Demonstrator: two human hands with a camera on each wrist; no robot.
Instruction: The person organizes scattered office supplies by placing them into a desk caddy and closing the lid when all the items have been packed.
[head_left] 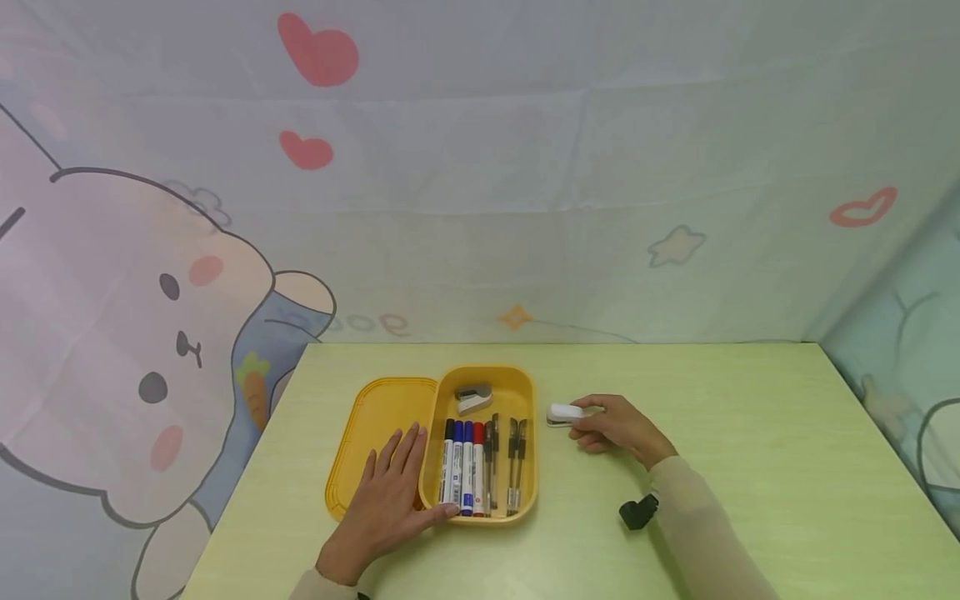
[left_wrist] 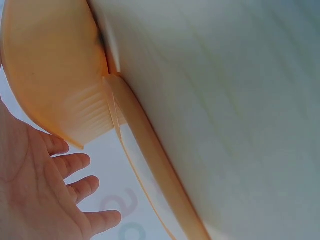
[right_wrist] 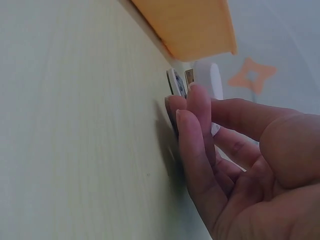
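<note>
My right hand (head_left: 617, 427) pinches a small white stapler (head_left: 564, 413) between thumb and fingers, just right of a yellow plastic box (head_left: 536, 467). In the right wrist view the stapler (right_wrist: 209, 79) shows past the fingertips, low over the table. Fingers spread, my left hand (head_left: 390, 504) lies across the box's near left side, its thumb at the front rim and the other fingers over the opened lid (head_left: 390, 396). Inside the box are several markers (head_left: 457, 475) with black, blue and red caps, several pens (head_left: 516, 458), and another small stapler (head_left: 474, 398) at the back.
The box and its lid stand on a light green-yellow table (head_left: 720, 417). Behind the table hangs a printed cloth (head_left: 480, 167) with hearts and a cartoon animal. A black strap piece (head_left: 638, 512) sits by the right sleeve (head_left: 697, 517).
</note>
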